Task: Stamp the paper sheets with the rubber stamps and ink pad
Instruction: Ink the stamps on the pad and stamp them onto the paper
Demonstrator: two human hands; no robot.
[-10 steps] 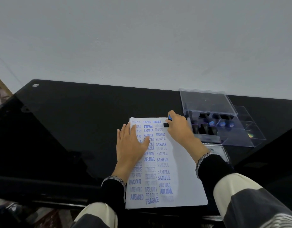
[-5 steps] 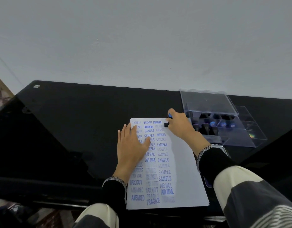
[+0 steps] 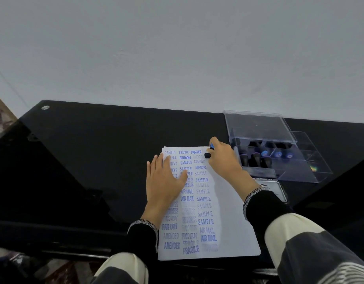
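Observation:
A stack of white paper sheets (image 3: 228, 212) lies on the black glass table, its left part covered in blue stamped words such as SAMPLE, FRAGILE and AIR MAIL. My left hand (image 3: 163, 181) rests flat on the sheet's left side, fingers apart. My right hand (image 3: 223, 157) grips a small black rubber stamp (image 3: 207, 155) with a blue top, its base at the sheet's top right. The ink pad (image 3: 276, 188) lies right of the paper, mostly hidden by my right forearm.
A clear plastic case (image 3: 300, 171) with its lid raised stands at the right, holding several black stamps (image 3: 256, 158) with blue caps. The black glass table (image 3: 95, 160) meets a white wall at the back. Its front edge runs just below the paper.
My right hand with the stamp has stayed near the sheet's top right corner, shifting only slightly. The left hand has not moved.

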